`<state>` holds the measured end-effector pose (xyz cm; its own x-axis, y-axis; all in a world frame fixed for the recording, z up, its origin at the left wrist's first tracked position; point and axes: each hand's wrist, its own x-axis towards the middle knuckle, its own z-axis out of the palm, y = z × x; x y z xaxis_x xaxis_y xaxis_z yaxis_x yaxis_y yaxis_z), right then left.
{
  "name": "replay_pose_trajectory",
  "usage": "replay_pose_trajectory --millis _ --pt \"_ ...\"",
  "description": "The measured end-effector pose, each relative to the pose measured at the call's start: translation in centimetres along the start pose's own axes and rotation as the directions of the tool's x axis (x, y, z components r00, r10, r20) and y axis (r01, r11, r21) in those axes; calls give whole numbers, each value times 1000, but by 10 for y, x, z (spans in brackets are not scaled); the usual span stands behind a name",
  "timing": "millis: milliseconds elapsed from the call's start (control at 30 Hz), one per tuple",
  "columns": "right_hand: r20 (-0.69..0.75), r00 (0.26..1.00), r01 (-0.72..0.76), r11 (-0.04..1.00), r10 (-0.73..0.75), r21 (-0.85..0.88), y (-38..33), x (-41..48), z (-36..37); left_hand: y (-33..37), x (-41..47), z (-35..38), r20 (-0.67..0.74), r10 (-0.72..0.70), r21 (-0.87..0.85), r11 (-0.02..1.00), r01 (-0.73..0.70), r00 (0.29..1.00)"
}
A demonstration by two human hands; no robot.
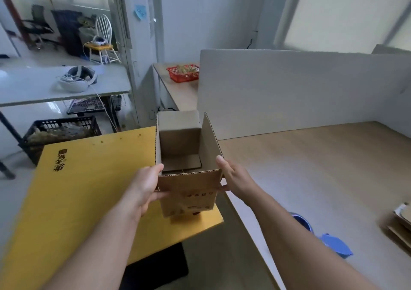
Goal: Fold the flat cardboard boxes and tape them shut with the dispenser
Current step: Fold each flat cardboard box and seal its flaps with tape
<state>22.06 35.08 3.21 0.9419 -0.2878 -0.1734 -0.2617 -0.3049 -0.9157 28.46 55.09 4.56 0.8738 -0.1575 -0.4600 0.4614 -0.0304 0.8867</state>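
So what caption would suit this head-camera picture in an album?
Open-topped cardboard box gripped by left hand and right hand over a yellow board beside a wooden desk.

Office workroom: partitioned desk (311, 167), plastic crate (64, 126)

Observed: the cardboard box (188, 197) in front of me is plain kraft brown inside and out. Its cut rims show the wavy corrugated pattern, and its near face carries small red and dark printed marks, too blurred to read. Beneath it is a yellow board (89, 178) with black printed characters and a few dark specks. The table (311, 167) is pale tan wood grain. The partition (289, 89) is flat grey-white. Also noted: a red basket (178, 77) of open lattice, a black crate (66, 125) with perforated walls, a light blue note (140, 12), a blue plastic item (335, 244), and brown flat cardboard (400, 227) at the right edge.
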Motion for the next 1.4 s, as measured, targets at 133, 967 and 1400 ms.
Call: replay_pose_trajectory --millis 133,967,1400 --pt "29 998 -48 999 48 -20 -7 51 34 -2 54 -27 -42 -51 -13 999 50 998" --pt "-60 998 19 968 -35 -251 -17 254 24 85 220 21 -44 -6 198 980 14 999" --pt "-197 980 -67 884 -30 -464 -27 211 8 77 202 13 -183 307 502 846 -179 934"
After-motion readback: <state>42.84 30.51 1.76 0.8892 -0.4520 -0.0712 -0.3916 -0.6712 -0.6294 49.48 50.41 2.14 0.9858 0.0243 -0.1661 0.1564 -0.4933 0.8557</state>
